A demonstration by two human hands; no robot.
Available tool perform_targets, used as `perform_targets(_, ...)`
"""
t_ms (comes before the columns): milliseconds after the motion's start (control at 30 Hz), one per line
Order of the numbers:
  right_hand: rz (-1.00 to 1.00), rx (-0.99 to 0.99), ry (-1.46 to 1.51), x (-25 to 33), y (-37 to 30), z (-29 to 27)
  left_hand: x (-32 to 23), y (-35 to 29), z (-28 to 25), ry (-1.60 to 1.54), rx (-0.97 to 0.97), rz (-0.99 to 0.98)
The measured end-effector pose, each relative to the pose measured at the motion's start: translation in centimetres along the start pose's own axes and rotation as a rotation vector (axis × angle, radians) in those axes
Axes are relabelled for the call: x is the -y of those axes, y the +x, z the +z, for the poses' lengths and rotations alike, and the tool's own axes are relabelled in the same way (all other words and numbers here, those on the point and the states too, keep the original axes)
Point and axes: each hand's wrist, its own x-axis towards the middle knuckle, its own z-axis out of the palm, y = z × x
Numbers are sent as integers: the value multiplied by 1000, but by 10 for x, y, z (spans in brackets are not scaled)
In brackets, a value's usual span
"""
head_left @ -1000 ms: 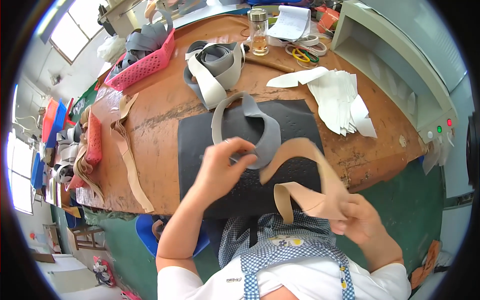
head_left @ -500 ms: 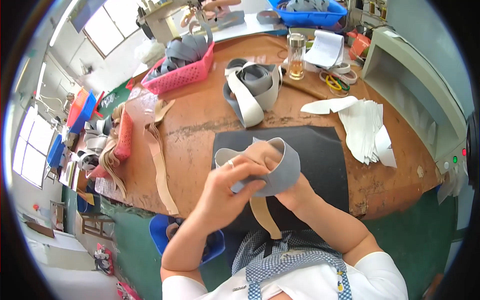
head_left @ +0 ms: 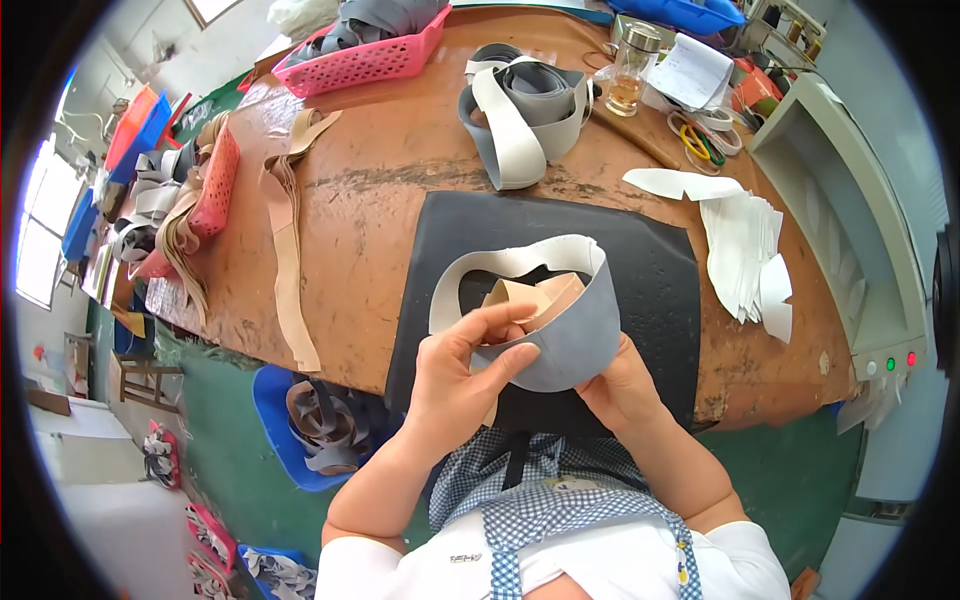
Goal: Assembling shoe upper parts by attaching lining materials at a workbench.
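The person's 2 hands hold a grey band at the near half of a black mat (head_left: 655, 270). The left hand (head_left: 460, 375), at the band's 8 o'clock, is nearly closed, thumb outside and index finger inside, pinching the near rim. The right hand (head_left: 622, 390) supports the lower right side at 4 o'clock; its fingers run out of sight, so I cannot tell how far they close.

The grey band (head_left: 575, 345) stands curved into an open loop, and a tan strip (head_left: 515, 295) lies folded within it. The step seems to be bringing the strip against the band's inner face. To do it well, I would hold the left pinch firm, steady the wall from 4 o'clock, and smooth the strip flat, keeping both edges level without stretching the curve.

Compared with 0.5 s ago, the right hand's fingers have left the loop's inside for its outer underside; the strip now shows within the opening, and its hanging tail is largely hidden.

Farther across the desk (head_left: 360, 230), tan strips (head_left: 285, 230) lie near 10 o'clock, white cut pieces (head_left: 740, 255) between 2 and 3, rolled grey-and-white strips (head_left: 540, 100) at 12, and a pink basket (head_left: 370, 68) at 11.
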Motion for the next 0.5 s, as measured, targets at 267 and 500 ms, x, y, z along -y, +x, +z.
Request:
perform_targets(267,0,-32,31,-1,-3,0,1,-1,0,-3,21,-47)
perform_targets(500,-21,-27,-11,0,-1,0,1,2,-1,5,28,-63)
